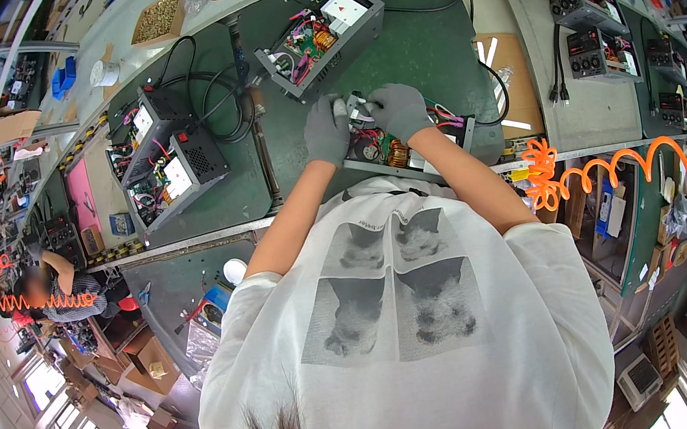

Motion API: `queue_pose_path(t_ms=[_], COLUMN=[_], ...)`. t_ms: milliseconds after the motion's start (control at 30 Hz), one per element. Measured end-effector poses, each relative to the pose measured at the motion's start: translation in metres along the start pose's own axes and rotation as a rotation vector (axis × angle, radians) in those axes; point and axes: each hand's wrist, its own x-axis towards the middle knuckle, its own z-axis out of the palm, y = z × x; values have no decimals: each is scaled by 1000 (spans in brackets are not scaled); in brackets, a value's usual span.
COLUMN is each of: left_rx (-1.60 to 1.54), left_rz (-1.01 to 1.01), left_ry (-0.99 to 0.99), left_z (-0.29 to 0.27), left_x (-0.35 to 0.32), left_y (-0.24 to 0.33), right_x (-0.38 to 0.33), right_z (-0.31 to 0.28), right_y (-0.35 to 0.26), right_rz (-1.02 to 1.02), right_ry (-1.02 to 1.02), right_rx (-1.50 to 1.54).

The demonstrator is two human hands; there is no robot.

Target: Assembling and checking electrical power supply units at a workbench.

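Observation:
Both my hands wear grey gloves and meet over an open power supply unit (pixel 465 136), a dark metal case with a copper coil, coloured wires and a circuit board showing. My left hand (pixel 325 130) has its fingers closed on the left side of a small grey part (pixel 359 112). From the right, my right hand (pixel 401 111) pinches the same part, its fingertips partly hidden. Part of the unit lies hidden under my right hand and forearm. Just beyond my hands, another open power supply unit (pixel 322 37) rests at a slant on the green mat.
Two more open units (pixel 183 179) stand at the left beside looped black cables (pixel 229 99). Further units (pixel 600 55) sit at the right. At the back is a box of small brass-coloured parts (pixel 158 20). An orange coiled hose (pixel 614 157) hangs right. Another person (pixel 77 297) works far left.

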Motion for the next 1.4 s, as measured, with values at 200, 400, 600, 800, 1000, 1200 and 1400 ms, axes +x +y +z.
queue_pose_path(t_ms=[200,400,600,800,1000,1200,1400], left_rx=[2,-49,-140,-107,69,16,42], left_rz=[28,143,118,134,110,41,-116], left_ry=[-67,-132,-152,-175,-196,-145,-73], left_z=[0,0,0,0,-2,-6,-12], left_x=[1,5,4,7,6,-13,-38], left_y=[4,-6,-6,-2,5,-2,-7], right_x=[-5,9,17,48,65,53,-21], right_z=[18,16,-2,-17,-37,-57,-72], right_y=[6,18,11,21,14,55,118], right_rz=[-56,-216,-186,-565,-593,-128,300], right_ry=[181,221,38,-54,-271,39,321], right_rx=[98,-12,0,38,-93,480,449])
